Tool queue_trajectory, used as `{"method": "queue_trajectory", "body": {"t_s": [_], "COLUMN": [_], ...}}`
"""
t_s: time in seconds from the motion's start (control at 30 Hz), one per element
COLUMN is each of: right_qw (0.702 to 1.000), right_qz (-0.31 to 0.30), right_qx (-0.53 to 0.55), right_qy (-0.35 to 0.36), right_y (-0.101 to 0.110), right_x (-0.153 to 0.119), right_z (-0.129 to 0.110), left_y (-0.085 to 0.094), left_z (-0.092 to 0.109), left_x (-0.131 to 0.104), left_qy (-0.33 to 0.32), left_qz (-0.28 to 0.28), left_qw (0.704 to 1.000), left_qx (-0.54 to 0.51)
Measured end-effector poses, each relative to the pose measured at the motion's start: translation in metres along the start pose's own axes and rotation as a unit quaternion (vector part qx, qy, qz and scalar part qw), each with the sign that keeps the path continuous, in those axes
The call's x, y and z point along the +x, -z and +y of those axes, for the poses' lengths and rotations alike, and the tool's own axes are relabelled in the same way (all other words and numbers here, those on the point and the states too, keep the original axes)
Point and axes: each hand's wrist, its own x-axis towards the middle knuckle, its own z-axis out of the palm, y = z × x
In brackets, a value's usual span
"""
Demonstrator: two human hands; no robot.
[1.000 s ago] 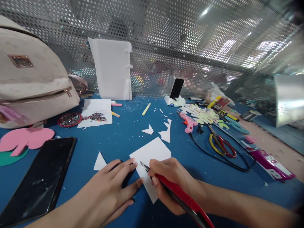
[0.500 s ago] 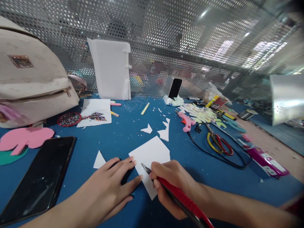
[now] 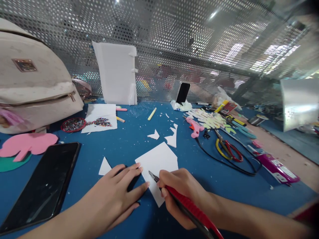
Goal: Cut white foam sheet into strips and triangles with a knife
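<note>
And here you are at the blue table (image 3: 129, 139), the white card (image 3: 159, 157) lying flat right in front of you, near side, a little right of the middle. Your left hand (image 3: 117, 192) is spread wide, palm down and gripping nothing, with fingertips and thumb along the card's left edge. Over on the right, your right hand (image 3: 188, 186) is closed around the red-and-black knife (image 3: 183, 200), held like a pen! Its blade points far and left over the card's near half; whether the tip is touching, you can't tell from here.

Just left of your left fingers sits a white triangle (image 3: 104, 167). Beyond the card's far corner, two more offcuts: a small jagged scrap (image 3: 154, 135) and, to its right, a longer ragged scrap (image 3: 172, 137).

Swing right, and there's your pink glue gun (image 3: 195, 127), its dark cord looping toward the near side past a tool with yellow and red handles (image 3: 235, 151). Farther right lies a purple packet (image 3: 279, 167).

Away on your left, a large black phone (image 3: 40, 186) lies flat, a pink cut-out (image 3: 31, 144) near its far end. Behind that, the pale backpack (image 3: 37, 83) fills the far left, with a red-rimmed dish (image 3: 73, 124) beside it.
</note>
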Motion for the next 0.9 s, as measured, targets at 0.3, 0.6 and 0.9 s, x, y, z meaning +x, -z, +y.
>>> {"method": "queue_trajectory", "body": {"t_s": [0.3,0.6,0.9], "right_qw": [0.999,0.998,0.998], "right_qz": [0.018,0.016,0.007], "right_qx": [-0.043,-0.048,-0.056], "right_qy": [0.024,0.022,0.028], "right_y": [0.001,0.000,-0.001], "right_x": [0.002,-0.014,-0.019], "right_z": [-0.004,-0.007,-0.005], "left_y": [-0.001,-0.002,-0.001], "left_z": [0.000,0.004,0.001], "left_x": [-0.002,-0.004,-0.001], "left_qy": [0.002,0.017,0.011], "left_qz": [-0.009,-0.027,-0.018], "left_qw": [1.000,0.999,1.000], "left_qx": [0.001,-0.008,0.002]}}
